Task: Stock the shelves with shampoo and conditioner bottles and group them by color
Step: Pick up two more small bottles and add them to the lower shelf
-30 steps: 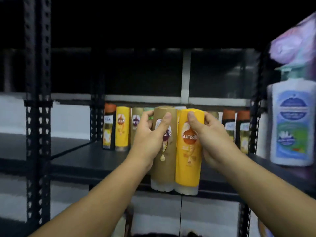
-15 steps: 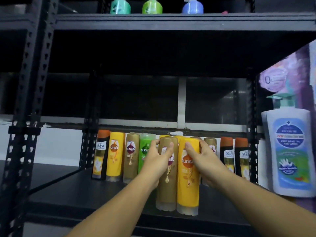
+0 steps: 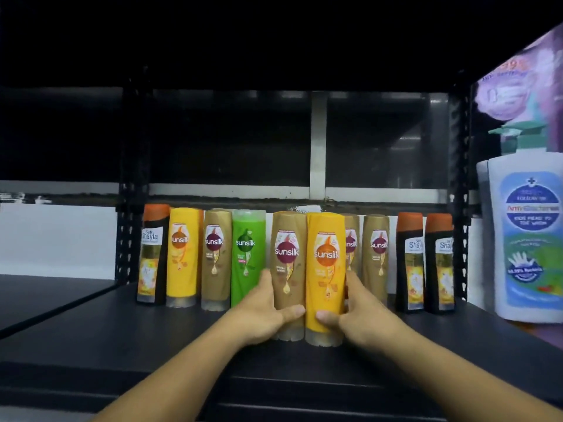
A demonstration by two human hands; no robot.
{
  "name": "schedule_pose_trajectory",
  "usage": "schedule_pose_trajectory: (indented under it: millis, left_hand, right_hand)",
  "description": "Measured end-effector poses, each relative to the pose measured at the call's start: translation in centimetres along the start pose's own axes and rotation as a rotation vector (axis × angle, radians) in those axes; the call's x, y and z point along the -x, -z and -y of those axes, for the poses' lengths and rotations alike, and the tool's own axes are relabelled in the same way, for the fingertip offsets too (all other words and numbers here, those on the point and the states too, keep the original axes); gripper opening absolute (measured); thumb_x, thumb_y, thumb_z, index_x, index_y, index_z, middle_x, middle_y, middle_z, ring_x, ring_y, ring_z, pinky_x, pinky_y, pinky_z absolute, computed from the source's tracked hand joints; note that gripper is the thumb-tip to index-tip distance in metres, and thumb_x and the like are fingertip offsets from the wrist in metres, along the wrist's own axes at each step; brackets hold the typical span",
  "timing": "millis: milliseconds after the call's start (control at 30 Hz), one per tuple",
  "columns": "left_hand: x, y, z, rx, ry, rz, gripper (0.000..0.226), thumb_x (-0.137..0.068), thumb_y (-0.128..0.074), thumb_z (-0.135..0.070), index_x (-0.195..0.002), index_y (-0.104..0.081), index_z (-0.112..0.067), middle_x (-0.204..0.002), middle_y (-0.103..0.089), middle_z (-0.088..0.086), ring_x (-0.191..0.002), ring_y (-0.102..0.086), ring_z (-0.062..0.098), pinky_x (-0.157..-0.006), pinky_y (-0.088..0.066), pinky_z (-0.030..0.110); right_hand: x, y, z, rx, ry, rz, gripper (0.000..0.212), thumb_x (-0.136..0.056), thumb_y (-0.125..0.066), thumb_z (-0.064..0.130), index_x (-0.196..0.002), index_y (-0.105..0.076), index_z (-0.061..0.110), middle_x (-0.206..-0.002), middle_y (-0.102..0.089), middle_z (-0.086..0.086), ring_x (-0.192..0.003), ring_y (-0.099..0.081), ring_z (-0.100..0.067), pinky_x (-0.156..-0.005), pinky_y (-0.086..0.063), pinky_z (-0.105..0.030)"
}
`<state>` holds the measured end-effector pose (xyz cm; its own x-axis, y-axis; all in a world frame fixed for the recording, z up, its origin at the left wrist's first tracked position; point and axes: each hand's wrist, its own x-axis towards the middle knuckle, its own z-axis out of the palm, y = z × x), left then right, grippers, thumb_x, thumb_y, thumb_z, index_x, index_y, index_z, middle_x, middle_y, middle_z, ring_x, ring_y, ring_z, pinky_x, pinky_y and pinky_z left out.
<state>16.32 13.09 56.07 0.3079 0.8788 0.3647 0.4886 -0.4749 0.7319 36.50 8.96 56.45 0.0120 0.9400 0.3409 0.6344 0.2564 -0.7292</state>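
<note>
My left hand (image 3: 261, 312) grips the lower part of a brown Sunsilk bottle (image 3: 288, 263). Right beside it stands a yellow Sunsilk bottle (image 3: 325, 269), held low down by my right hand (image 3: 358, 315). Both bottles stand upright and touching on the black shelf (image 3: 152, 336), in front of a back row. That row runs from a black bottle with an orange cap (image 3: 152, 254) through a yellow bottle (image 3: 182, 257), a brown bottle (image 3: 216, 257), a green bottle (image 3: 247, 254), two brown bottles (image 3: 376, 254), to two black orange-capped bottles (image 3: 409, 260).
A large white pump bottle (image 3: 528, 233) stands at the right on a neighbouring shelf, with a purple pack (image 3: 518, 80) above it. Black perforated uprights (image 3: 131, 226) frame the bay. The shelf above is dark. Bare shelf surface lies in front of the row.
The two bottles have gone deeper onto the shelf and now stand on it. My hands have slid from the bottle tops down to their lower parts. The camera has moved closer.
</note>
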Motion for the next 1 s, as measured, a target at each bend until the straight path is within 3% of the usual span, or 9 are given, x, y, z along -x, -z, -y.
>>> schedule_pose_trajectory:
  millis: [67, 200, 367, 533, 667, 833, 1000]
  left_hand:
    - [-2.0, 0.1, 0.6, -0.053, 0.037, -0.002, 0.057, -0.092, -0.077, -0.033, -0.133, -0.038, -0.025, -0.128, -0.059, -0.014, -0.117, -0.056, 0.008, -0.097, -0.038, 0.024]
    - [-5.4, -0.2, 1.6, -0.081, 0.066, -0.061, 0.055, -0.09, -0.079, -0.029, -0.128, -0.041, -0.017, -0.122, -0.062, -0.007, -0.109, -0.058, 0.011, -0.091, -0.04, 0.023]
    - [-6.2, -1.2, 3.0, -0.157, 0.019, -0.168, 0.059, -0.088, -0.081, -0.031, -0.131, -0.042, -0.019, -0.123, -0.059, -0.008, -0.109, -0.056, 0.013, -0.09, -0.038, 0.022]
    - [-6.2, -1.4, 3.5, -0.212, 0.024, -0.134, 0.093, -0.092, -0.076, -0.024, -0.159, -0.011, -0.023, -0.148, -0.051, -0.001, -0.133, -0.051, 0.021, -0.107, -0.037, 0.028]
    - [-6.6, -1.5, 3.9, -0.232, 0.033, -0.154, 0.103, -0.093, -0.074, -0.025, -0.162, 0.002, -0.022, -0.152, -0.048, 0.003, -0.136, -0.049, 0.025, -0.115, -0.038, 0.037]
    - [-6.7, -1.5, 4.2, -0.276, 0.035, -0.187, 0.093, -0.093, -0.073, -0.027, -0.159, -0.009, -0.02, -0.143, -0.056, 0.005, -0.128, -0.056, 0.027, -0.109, -0.044, 0.039]
    - [-6.5, -1.4, 4.1, -0.334, 0.045, -0.207, 0.06, -0.094, -0.072, -0.033, -0.139, -0.037, -0.017, -0.135, -0.06, 0.005, -0.121, -0.06, 0.028, -0.101, -0.049, 0.036]
  right_hand:
    - [-2.1, -0.7, -0.9, -0.003, -0.016, -0.05, 0.075, -0.084, -0.081, 0.035, -0.14, -0.031, 0.038, -0.129, -0.052, 0.014, -0.117, -0.051, -0.014, -0.101, -0.046, -0.038]
    - [-5.3, -2.0, -2.0, -0.037, -0.017, -0.146, 0.062, -0.086, -0.08, 0.027, -0.134, -0.04, 0.028, -0.12, -0.054, 0.01, -0.107, -0.049, -0.011, -0.092, -0.042, -0.031]
    - [-6.7, -3.1, -3.1, -0.029, 0.029, -0.223, 0.05, -0.088, -0.077, 0.026, -0.121, -0.04, 0.033, -0.116, -0.053, 0.013, -0.106, -0.049, -0.009, -0.09, -0.039, -0.027]
    - [-6.7, -3.0, -4.0, 0.1, 0.036, -0.147, 0.067, -0.089, -0.075, 0.021, -0.144, -0.038, 0.027, -0.125, -0.054, 0.012, -0.112, -0.047, -0.007, -0.094, -0.037, -0.025]
    - [-6.8, -3.3, -4.0, 0.167, 0.036, -0.163, 0.068, -0.088, -0.076, 0.024, -0.144, -0.038, 0.024, -0.137, -0.055, 0.005, -0.123, -0.051, -0.015, -0.096, -0.038, -0.025]
    - [-6.9, -3.5, -4.0, 0.22, 0.072, -0.213, 0.071, -0.084, -0.081, 0.031, -0.141, -0.039, 0.027, -0.136, -0.056, 0.006, -0.127, -0.054, -0.02, -0.103, -0.044, -0.034]
    - [-7.0, -3.6, -4.0, 0.269, 0.081, -0.23, 0.069, -0.085, -0.079, 0.035, -0.139, -0.038, 0.027, -0.133, -0.058, 0.005, -0.125, -0.056, -0.022, -0.102, -0.048, -0.037]
